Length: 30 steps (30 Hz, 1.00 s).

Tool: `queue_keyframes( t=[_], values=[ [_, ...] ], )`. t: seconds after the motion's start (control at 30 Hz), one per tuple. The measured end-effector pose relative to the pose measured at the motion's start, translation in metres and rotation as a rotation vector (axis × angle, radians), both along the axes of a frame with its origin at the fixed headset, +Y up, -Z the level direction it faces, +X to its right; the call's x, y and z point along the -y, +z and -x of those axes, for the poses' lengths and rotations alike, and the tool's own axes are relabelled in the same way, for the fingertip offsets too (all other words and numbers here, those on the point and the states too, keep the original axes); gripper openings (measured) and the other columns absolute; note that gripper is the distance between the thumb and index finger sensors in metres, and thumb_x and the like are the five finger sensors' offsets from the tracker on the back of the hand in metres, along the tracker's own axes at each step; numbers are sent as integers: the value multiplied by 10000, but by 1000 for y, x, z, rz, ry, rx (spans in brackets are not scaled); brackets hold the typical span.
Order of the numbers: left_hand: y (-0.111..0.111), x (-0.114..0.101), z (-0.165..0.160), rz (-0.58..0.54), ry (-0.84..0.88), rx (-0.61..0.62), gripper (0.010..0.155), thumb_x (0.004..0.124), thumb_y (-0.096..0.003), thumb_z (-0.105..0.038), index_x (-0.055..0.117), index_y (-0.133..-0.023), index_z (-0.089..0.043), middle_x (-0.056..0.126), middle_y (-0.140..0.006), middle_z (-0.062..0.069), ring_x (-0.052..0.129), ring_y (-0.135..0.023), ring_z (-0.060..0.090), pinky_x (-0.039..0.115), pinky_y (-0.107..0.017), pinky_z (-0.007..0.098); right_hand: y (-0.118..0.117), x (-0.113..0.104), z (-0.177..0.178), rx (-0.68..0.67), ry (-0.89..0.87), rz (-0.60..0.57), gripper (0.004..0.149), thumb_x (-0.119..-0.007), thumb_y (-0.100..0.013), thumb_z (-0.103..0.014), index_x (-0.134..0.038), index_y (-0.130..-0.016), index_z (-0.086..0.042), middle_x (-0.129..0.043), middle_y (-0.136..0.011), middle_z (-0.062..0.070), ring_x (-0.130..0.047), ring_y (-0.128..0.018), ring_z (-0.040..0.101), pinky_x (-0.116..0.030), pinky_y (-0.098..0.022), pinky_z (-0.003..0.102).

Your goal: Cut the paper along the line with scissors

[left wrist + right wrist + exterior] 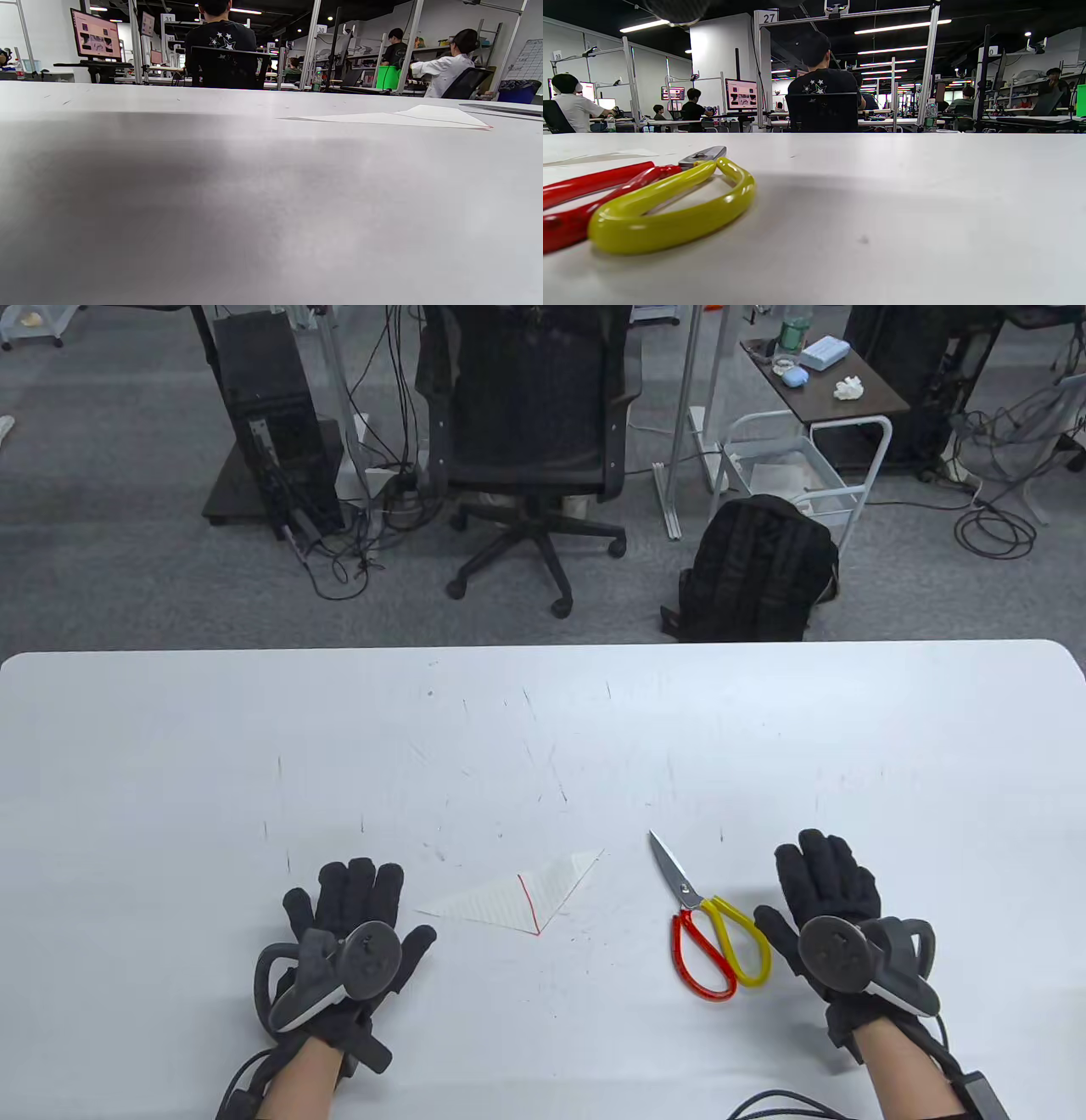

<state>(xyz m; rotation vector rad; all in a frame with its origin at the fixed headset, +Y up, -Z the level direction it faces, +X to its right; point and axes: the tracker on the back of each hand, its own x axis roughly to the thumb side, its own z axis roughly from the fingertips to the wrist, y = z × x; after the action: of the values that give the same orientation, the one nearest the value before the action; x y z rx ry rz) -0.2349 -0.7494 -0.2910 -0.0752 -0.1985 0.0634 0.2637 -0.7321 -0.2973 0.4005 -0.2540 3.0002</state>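
I am resting both hands flat near the front edge of the table point(170, 746), palms down, fingers spread and holding nothing. My left hand point(352, 933) is lying toward the front-left, my right hand point(836, 920) toward the front-right. Just beside my right hand the scissors point(708, 920) are lying with blades closed, the yellow loop point(670, 212) nearest my thumb, the red loop point(700, 963) beyond it, tips pointing toward the far edge. Between my hands, slightly farther in, the paper point(517, 895) is lying flat, a red line point(529, 903) running across it. I am judging the cutting as not yet begun. Next I am expecting to thread my right fingers into the loops while my left hand lifts the paper.
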Motion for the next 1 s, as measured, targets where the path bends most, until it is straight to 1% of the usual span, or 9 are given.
queue_keyframes(
  t=[0.4,0.53,0.7,0.83,0.9,1.0],
  values=[
    [-1,0,1,-18,-2,7,842,413,-611,-684,201,-1227,-151,200,-1254,237,139,-1123,528,148,-691,792,2,-1,0,19,19,33,764,-575,-615,-503,-246,-1136,-52,-83,-1167,232,-174,-1011,556,-326,-710,694],
    [-1,0,3,-19,18,5,843,411,-610,-688,202,-1228,-154,202,-1253,239,153,-1124,538,194,-701,799,2,-1,3,-11,24,1,764,-584,-611,-499,-237,-1131,-58,-123,-1173,217,-218,-1021,539,-355,-714,685],
    [-1,0,5,-20,44,3,847,409,-611,-690,190,-1227,-151,186,-1252,241,153,-1123,538,206,-705,800,2,0,4,-14,42,14,770,-591,-609,-499,-236,-1130,-57,-132,-1175,220,-225,-1023,536,-360,-715,683],
    [-2,3,5,19,99,8,855,410,-611,-691,169,-1225,-147,145,-1243,253,155,-1109,579,293,-679,847,2,-2,2,-11,24,5,743,-603,-604,-491,-256,-1126,-93,-170,-1179,190,-274,-1039,482,-381,-739,623],
    [-1,2,6,4,87,4,856,412,-610,-690,165,-1223,-145,136,-1241,253,147,-1108,576,293,-680,846,2,-4,2,-22,-10,-3,731,-608,-603,-486,-269,-1125,-104,-203,-1181,178,-281,-1043,468,-382,-740,616],
    [-1,0,6,-22,63,8,858,409,-611,-691,156,-1222,-145,122,-1239,253,131,-1110,569,285,-679,848,3,-6,3,-25,1,-15,734,-609,-602,-488,-272,-1127,-103,-196,-1181,180,-280,-1047,464,-384,-739,620]
  ],
)
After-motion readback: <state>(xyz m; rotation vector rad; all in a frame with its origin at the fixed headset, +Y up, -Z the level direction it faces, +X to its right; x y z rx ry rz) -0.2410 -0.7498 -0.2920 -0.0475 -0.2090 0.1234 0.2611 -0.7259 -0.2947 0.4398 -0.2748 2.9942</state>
